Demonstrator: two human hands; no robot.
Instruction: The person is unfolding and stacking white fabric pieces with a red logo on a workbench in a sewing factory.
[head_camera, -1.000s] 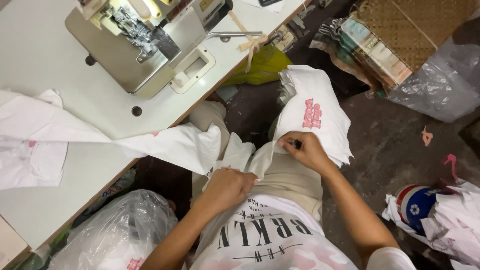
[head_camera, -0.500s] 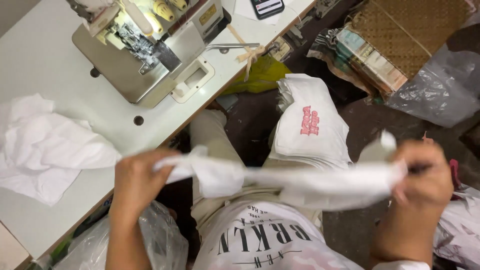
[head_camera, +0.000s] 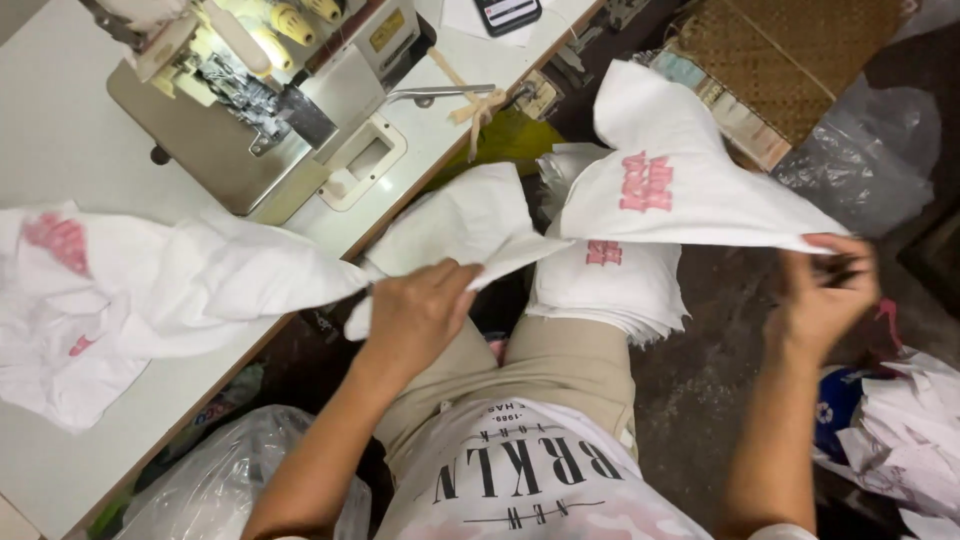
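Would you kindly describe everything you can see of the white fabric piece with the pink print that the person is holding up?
The white fabric piece looks like thin, soft knit cloth with a pink printed mark near its middle. It is held in the air, stretched roughly level between both hands: the right hand pinches its right tip, the left hand grips its left end. Its upper edge rises to a loose peak. It hangs above a stack of similar pieces on the person's lap.
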